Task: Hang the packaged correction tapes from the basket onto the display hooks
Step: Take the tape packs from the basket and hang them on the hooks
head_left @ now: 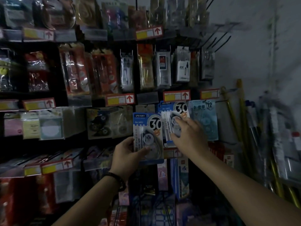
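Presently gripped in left hand [128, 154]: one packaged correction tape [147, 128], blue-and-white card marked "30", upright, just below frame centre. Thumb across clear blister at lower front, other fingers curled behind left edge of card. Not on any hook. Dark beaded bracelet [118, 181] on wrist, at 7 o'clock from hand.

Right hand [189, 136] at 3 o'clock from packaged correction tape, arm entering from 5 o'clock corner of frame. Fingers extended and spread, holding nothing, tips laid on front of hung correction tape pack [177, 110] of same "30" design. Blurred; exact finger contact not resolvable.

Hung correction tape pack at 1 o'clock from packaged correction tape, left edge partly covered by it. Suspended below red-and-yellow price tag [176, 96] at 12 o'clock. Hook itself not discernible.

Light-blue pack [206, 121] marked "12" at 3 o'clock from hung correction tape pack, just beside it, same row. Further rows of packaged stationery [101, 74] from 9 to 12 o'clock, dim. Yellow poles [241, 115] leaning at wall, 3 o'clock side of frame. Blue wire mesh [156, 211] at 6 o'clock, bottom edge, too dark to identify.
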Available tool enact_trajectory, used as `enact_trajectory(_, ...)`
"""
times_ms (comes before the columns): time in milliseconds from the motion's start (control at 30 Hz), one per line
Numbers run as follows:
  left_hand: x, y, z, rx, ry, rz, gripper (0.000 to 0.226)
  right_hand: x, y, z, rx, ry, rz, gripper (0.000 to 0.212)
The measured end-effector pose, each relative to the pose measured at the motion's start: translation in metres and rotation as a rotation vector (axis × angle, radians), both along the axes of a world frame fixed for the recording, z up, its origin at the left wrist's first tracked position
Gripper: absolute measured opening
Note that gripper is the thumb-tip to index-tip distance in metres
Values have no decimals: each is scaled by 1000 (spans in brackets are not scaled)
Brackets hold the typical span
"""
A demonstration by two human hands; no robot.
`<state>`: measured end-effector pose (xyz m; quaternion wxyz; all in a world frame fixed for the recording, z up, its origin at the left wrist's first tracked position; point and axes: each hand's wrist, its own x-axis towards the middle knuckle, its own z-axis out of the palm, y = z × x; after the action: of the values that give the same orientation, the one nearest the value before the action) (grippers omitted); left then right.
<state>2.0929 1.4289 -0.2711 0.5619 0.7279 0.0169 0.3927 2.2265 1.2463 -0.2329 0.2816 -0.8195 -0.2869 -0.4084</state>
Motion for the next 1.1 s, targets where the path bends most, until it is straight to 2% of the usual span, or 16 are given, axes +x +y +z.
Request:
enact_trajectory(267, 2, 14, -2, -16, -20, 30, 26, 18, 22, 6, -51, 76, -11, 63)
enact_trajectory(433, 3, 25, -7, 89, 3, 160, 26, 35, 35, 2, -55, 92, -19, 65)
enact_trajectory(567, 6, 23, -4, 105, -14, 145, 26, 28, 26, 1, -31, 43, -10, 42)
enact_trajectory(667, 6, 19, -3, 61, -32, 106, 27, 7, 12, -9, 60, -90, 138, 18)
enact_trajectory(733, 6, 14, -2, -3, -32, 49, 26, -8, 6, -21, 75, -112, 257, 26)
enact_trajectory(867, 6, -10, 1, 1, -29, -31, 21, -32, 7, -37, -10, 18, 336, 69)
enact_trajectory(967, 7, -21, 1, 12, -37, -50, 17, -38, 9, -39, 13, -5, 352, 79)
enact_trajectory(1100, 8, -24, 7, 26, 5, -68, 12, -36, 7, -38, 64, 4, 374, 82)
